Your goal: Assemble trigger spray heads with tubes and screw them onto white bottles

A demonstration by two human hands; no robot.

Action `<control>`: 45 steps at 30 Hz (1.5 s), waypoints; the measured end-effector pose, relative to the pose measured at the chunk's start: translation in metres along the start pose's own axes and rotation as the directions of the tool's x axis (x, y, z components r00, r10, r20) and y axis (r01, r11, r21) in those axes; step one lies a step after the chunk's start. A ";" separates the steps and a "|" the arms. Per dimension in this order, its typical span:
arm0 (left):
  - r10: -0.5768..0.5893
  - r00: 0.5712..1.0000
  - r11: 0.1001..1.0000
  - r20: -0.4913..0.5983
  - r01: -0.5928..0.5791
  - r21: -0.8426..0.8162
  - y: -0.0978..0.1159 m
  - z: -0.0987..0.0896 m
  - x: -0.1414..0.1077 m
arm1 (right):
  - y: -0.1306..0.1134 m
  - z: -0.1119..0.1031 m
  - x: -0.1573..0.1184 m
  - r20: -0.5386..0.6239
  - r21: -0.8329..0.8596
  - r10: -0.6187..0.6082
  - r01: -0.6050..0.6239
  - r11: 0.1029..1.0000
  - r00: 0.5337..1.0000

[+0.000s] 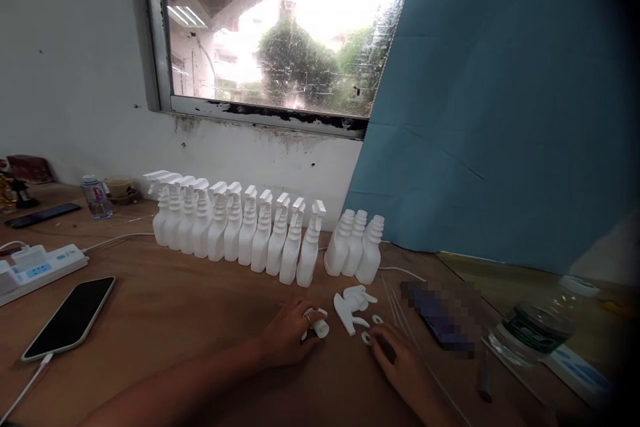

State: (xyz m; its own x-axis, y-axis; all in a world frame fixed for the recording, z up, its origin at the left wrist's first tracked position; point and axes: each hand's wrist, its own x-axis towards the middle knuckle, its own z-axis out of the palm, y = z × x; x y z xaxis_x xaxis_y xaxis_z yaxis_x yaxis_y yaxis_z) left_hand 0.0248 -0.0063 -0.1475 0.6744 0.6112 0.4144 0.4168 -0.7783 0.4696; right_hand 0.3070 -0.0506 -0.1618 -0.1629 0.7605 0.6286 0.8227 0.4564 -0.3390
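My left hand (290,332) is closed around a white sprayer head (321,328); its round collar end pokes out beside the fingers, and the rest is hidden. Close by on the right, my right hand (400,363) has its fingertips on a small white ring (367,338) at the tabletop. A second white ring (377,319) lies just beyond those fingertips. Between and beyond both hands, loose white trigger sprayer heads (351,310) lie on the wooden table (200,320).
A row of white spray bottles (263,240) with heads stands along the wall. Right of it are three bottles without heads (369,257). Thin white tubes (395,307), a pixelated phone (440,320) and a water bottle (537,327) lie right. A charging phone (70,317) and power strip (45,270) lie left.
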 end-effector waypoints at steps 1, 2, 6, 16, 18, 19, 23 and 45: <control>0.003 1.000 1.000 0.003 -0.003 -0.007 0.000 0.000 0.000 | 0.001 -0.003 0.000 -0.030 -0.016 -0.014 0.013 1.000 0.999; 0.008 1.000 1.000 0.002 -0.008 -0.027 0.001 0.000 -0.001 | 0.000 -0.006 0.000 -0.071 -0.035 -0.026 0.023 0.999 0.997; -0.040 0.999 0.970 -0.030 0.031 -0.239 0.009 0.004 -0.003 | -0.022 -0.017 -0.005 -0.224 -0.054 -0.005 -0.007 0.999 0.975; 0.058 0.998 0.915 0.023 -0.044 -0.400 0.012 0.008 -0.003 | -0.087 0.016 -0.014 -0.069 0.144 -0.148 0.157 0.977 0.987; 0.074 0.997 0.902 0.037 -0.051 -0.429 0.009 0.007 -0.003 | -0.089 0.015 -0.013 -0.022 0.134 -0.173 0.175 0.976 0.985; 0.085 0.995 0.896 0.043 -0.057 -0.441 0.008 0.006 -0.003 | -0.090 0.014 -0.013 -0.017 0.120 -0.180 0.181 0.976 0.983; 0.121 0.989 0.885 0.088 -0.067 -0.460 0.010 0.003 -0.003 | -0.092 0.011 -0.016 -0.051 0.086 -0.215 0.218 0.972 0.975; 0.306 0.947 0.946 0.101 -0.314 0.083 0.014 0.005 -0.003 | -0.085 0.022 -0.024 -0.085 0.034 -0.143 0.146 0.989 0.986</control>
State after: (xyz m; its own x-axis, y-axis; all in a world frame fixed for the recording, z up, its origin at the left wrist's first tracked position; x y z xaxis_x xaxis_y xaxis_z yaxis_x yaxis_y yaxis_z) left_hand 0.0316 -0.0195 -0.1464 0.8273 0.3261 0.4574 0.2329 -0.9401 0.2490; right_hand 0.2290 -0.0971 -0.1632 -0.2317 0.6456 0.7277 0.7710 0.5780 -0.2674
